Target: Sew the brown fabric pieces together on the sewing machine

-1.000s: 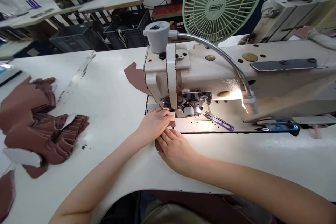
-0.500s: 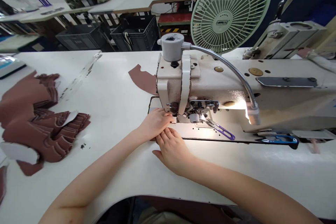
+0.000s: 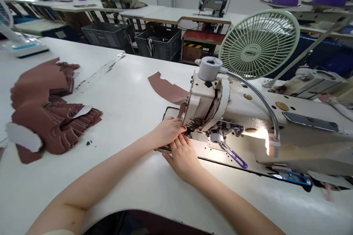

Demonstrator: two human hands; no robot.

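Bent over and pressed together, the fingers of my left hand (image 3: 169, 131) are closed at the sewing machine's (image 3: 202, 99) needle area. A brown leather-like piece (image 3: 168, 89) runs behind the machine head, and a narrow brown part shows beside the left fingertips. My right hand (image 3: 185, 158) lies flat just in front, fingers stretched out and thumb apart, its fingertips touching the left hand. The needle and whatever lies beneath the fingers are hidden. Purple thread snips (image 3: 234, 155) rest on the machine bed to the right.
A pile of brown cut pieces (image 3: 41, 106) lies on the left, with pale pieces on it. Blue snips (image 3: 293, 178) are at the right. Behind the machine stands a green fan (image 3: 252, 53); a bent lamp arm (image 3: 260, 93) arches over it. Grey crates (image 3: 158, 44) stand beyond the table.
The camera view has tilted and shifted, so more of the room shows. Both hands stay together by the needle area. More of the brown piece is visible beside the machine head.
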